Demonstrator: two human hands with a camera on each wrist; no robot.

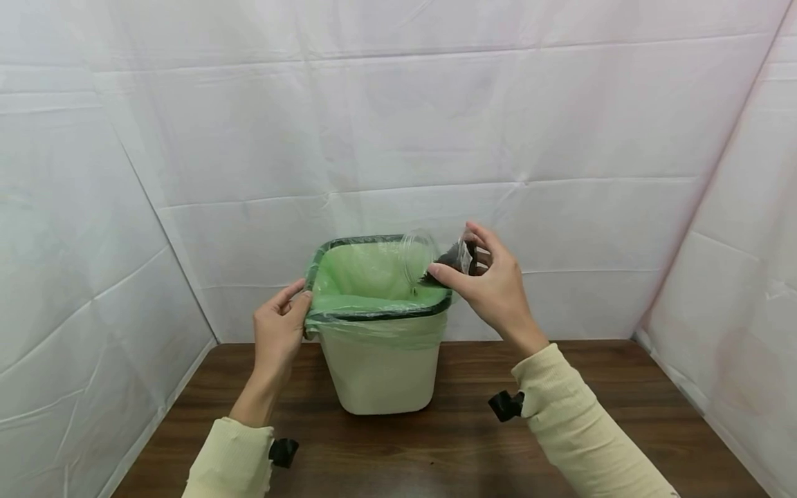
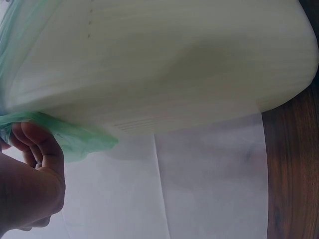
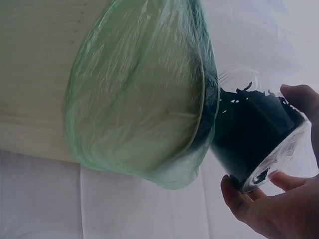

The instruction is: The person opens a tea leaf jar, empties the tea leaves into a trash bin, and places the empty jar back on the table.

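A white trash bin point(image 1: 385, 377) stands upright, lined with a thin green garbage bag point(image 1: 364, 304) folded over its dark rim. At the rim's left side my left hand point(image 1: 281, 325) grips the edge with the bag over it; in the left wrist view the fingers of the left hand point(image 2: 37, 174) curl at the bag's edge. My right hand point(image 1: 495, 283) holds a clear plastic jar point(image 3: 259, 134) on its side, mouth toward the bin, above the right part of the rim. Dark flaky bits point(image 1: 450, 260) lie along the jar's lower side. The jar's mouth is uncovered.
The bin stands on a dark wooden table point(image 1: 386, 456). White cloth walls point(image 1: 429, 124) enclose the table at the back and both sides. A tiny dark speck lies on the table near the front.
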